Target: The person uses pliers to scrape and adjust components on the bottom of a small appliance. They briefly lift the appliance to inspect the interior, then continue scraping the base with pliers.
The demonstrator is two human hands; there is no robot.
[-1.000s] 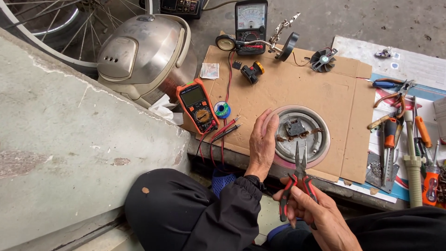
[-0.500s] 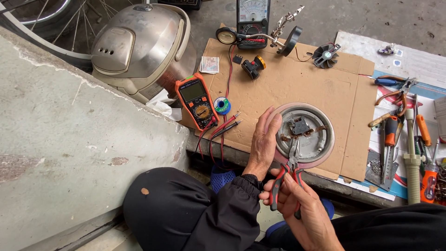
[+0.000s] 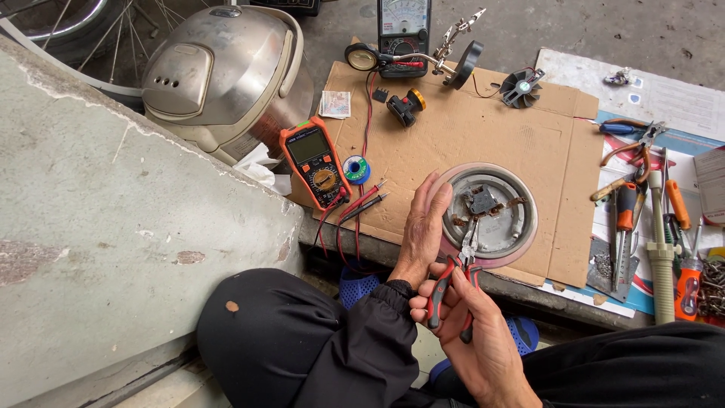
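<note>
With the left hand [image 3: 421,230] steadying the round metal heating plate [image 3: 489,215] by its rim and the right hand [image 3: 474,332] clamped on the red-handled needle-nose pliers [image 3: 458,273], whose tips reach the small central terminal block [image 3: 482,201], the grip could slip sideways — bending a contact, I judge.

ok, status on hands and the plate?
Left hand steadying round heating plate rim. Right hand gripping red-handled pliers, tips at plate's centre. Nothing blocking.
</note>
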